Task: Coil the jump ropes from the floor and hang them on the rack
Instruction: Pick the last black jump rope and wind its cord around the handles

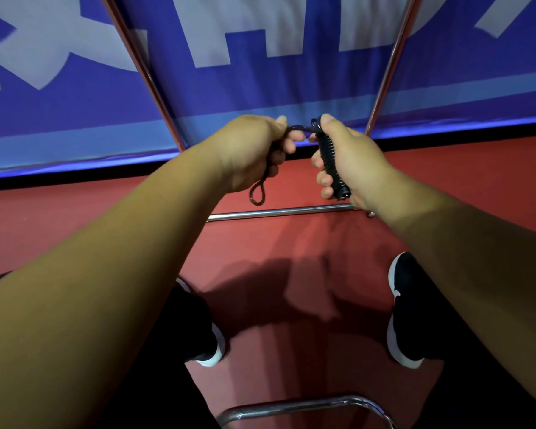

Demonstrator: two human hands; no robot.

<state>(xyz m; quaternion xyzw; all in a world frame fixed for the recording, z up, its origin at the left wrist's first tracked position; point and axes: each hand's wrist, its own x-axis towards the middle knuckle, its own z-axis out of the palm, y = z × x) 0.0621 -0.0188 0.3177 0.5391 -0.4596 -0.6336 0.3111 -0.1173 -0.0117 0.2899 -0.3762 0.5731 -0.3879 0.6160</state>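
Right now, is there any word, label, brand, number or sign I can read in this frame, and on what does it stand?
No text can be read whole.
Blue banner: large white shapes, perhaps letters, cut off by the frame's top; unreadable.
Black shoe: a white mark on its side, no letters.
Jump rope handle in the right hand: no print shows.

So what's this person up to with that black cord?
A person is bundling up a black jump rope. The right hand grips its ribbed handle, while the left hand holds the gathered cord, a small loop hanging below the fist. The metal rack stands just ahead on the red floor; the rope isn't hung on it yet.
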